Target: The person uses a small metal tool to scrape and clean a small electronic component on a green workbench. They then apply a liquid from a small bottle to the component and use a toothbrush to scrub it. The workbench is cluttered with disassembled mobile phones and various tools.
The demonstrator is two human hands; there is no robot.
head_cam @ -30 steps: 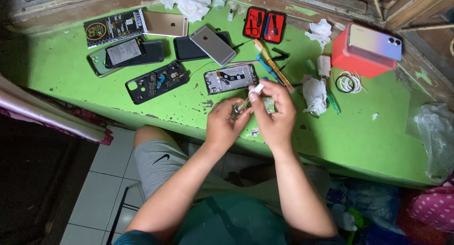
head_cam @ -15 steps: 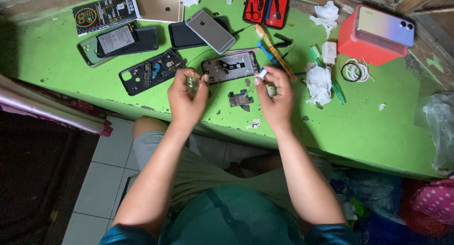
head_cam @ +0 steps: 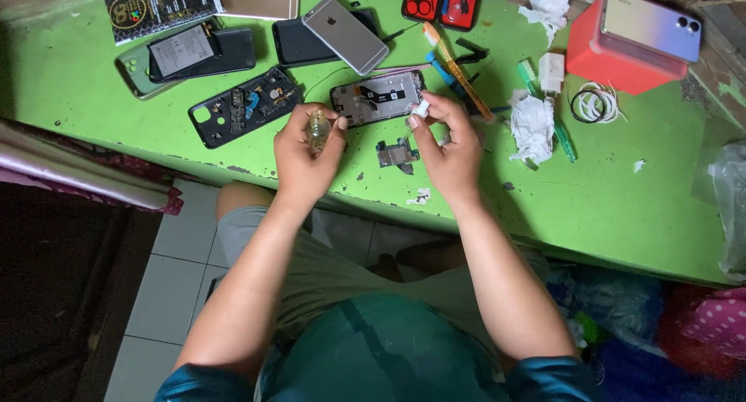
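Bottle, small and clear, sits pinched upright in my left hand at frame centre; my right hand nips its white cap between thumb and forefinger, above the circuit board.

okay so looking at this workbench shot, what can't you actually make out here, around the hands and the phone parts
- Small clear bottle, head view: the left hand wraps it, so its lower part and contents are hidden.
- White piece in the right hand: too small to identify; fingers cover part.
- Small circuit board on the green table: partly behind the right hand's thumb, details too fine.
- Red tool case: cut off by the top edge.
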